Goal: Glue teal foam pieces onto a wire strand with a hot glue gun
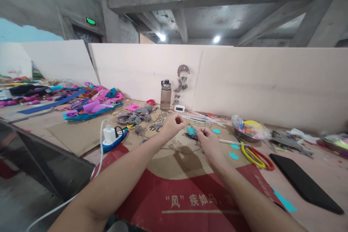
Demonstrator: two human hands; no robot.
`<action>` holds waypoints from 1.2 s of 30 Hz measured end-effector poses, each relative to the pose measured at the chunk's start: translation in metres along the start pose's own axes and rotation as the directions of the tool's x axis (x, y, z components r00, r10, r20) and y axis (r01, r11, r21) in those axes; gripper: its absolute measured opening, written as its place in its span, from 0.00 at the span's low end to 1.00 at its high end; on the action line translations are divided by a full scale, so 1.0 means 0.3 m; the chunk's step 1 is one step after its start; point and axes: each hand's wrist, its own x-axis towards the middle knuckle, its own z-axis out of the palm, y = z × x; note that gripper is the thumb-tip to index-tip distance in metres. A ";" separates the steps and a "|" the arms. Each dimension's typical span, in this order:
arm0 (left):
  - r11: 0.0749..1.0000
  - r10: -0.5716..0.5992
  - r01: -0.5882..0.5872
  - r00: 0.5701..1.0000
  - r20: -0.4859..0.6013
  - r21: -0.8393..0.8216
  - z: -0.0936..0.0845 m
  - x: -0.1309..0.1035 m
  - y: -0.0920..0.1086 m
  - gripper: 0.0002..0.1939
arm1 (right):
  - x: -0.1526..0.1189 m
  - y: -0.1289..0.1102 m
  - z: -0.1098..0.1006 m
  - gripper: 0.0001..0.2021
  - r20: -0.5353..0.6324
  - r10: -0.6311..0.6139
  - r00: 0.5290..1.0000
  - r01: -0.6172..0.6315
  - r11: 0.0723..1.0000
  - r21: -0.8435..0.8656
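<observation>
White partition boards (272, 87) stand along the far side of the worktop (312, 166). A cardboard sheet (152, 197), red near the person and tan farther off, lies beneath both forearms. Farther left on the worktop spreads a heap of felt scraps (95, 106) in pink, purple and blue. A black flat device (306, 183) rests at the right, and beyond it to the left sits a metal bowl (248, 138) holding plastic-wrapped bits.

A lidded water bottle (165, 99) stands upright near the boards, just left of a grey crescent ornament (183, 69) with pink dots and dangling pieces. The blue power strip (111, 143) lies left of the left forearm.

The right hand (208, 140) is over the tan cardboard, its thumb and index finger pinched on a teal felt piece (191, 130), which sits at the fingertips, between the two hands. The left hand (172, 127) is raised nearby with its fingers curled and their tips close together; whether they grip anything, I cannot tell.

Scissors (252, 159) with one yellow and one red handle loop lie right of the right hand. A small white digital display (179, 108) stands beside the bottle. Teal flower-shaped cutouts (233, 156) lie near the scissors.
</observation>
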 end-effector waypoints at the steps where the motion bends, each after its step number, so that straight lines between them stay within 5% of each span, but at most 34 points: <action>1: 1.000 -0.005 0.005 1.000 0.001 0.000 0.000 0.000 0.002 0.05 | -0.001 0.000 0.000 0.11 0.005 -0.004 1.000 0.004 1.000 -0.006; 12: 0.999 -0.053 0.053 0.999 0.012 -0.007 0.007 0.013 -0.014 0.06 | -0.004 0.000 -0.001 0.13 0.025 -0.026 0.999 0.028 0.997 -0.073; 17: 0.993 -0.048 0.047 0.999 0.010 0.112 0.002 0.005 0.000 0.08 | -0.007 -0.005 0.001 0.11 0.016 -0.056 0.998 0.058 0.992 -0.113; 24: 0.978 0.001 0.017 0.996 -0.088 0.209 -0.010 0.004 0.013 0.13 | -0.010 -0.003 -0.002 0.10 0.011 -0.070 0.997 0.071 0.988 -0.137; 31: 0.998 -0.014 0.019 0.995 -0.100 0.052 0.001 0.005 -0.011 0.07 | -0.010 -0.014 -0.002 0.11 0.006 -0.071 0.997 0.071 0.982 -0.172; 36: 0.986 -0.108 0.113 0.993 0.044 -0.119 0.013 0.003 -0.005 0.03 | -0.014 -0.024 -0.009 0.11 -0.007 -0.033 0.999 0.031 0.973 -0.227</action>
